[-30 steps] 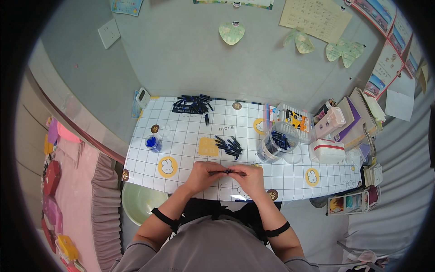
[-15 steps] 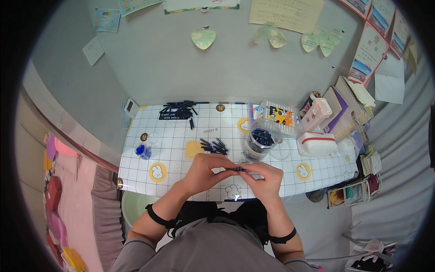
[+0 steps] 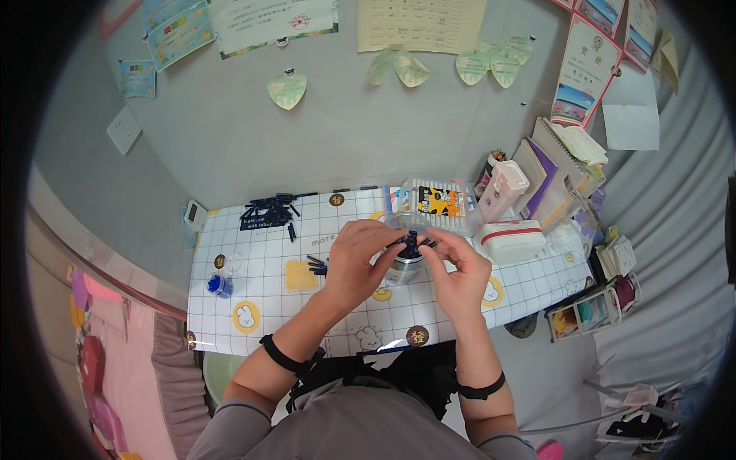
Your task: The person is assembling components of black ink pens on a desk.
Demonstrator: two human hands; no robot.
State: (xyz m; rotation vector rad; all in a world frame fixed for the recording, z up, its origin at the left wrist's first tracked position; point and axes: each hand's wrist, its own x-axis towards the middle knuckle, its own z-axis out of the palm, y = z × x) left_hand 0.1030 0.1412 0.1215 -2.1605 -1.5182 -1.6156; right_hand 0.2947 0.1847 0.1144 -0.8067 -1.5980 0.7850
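Both hands meet over the mouth of a clear round jar [image 3: 404, 274]. Dark blue ink cartridges [image 3: 413, 244], small slim tubes, show in the jar between my fingers. My left hand [image 3: 359, 257] is closed in a pinch at the jar's left rim, with a dark cartridge at its fingertips. From the right, my right hand [image 3: 460, 274] pinches dark cartridges between thumb and fingers. Its fingertips are close to the left hand's. My left hand partly covers a small group of loose cartridges [image 3: 316, 265] on the table. How many each hand holds is hidden.
A bigger cartridge pile [image 3: 268, 212] lies at the back left. Nearer, a small clear pot [image 3: 220, 287] holds bright blue bits. Right of the jar are a boxed pen set [image 3: 441, 203], a white zip pouch [image 3: 512, 241], a pink container [image 3: 504, 192] and upright notebooks [image 3: 563, 157].
Both hands have moved from the table's front edge up and over the jar, bringing the held cartridges along. The view has turned, shifting the scene leftward.
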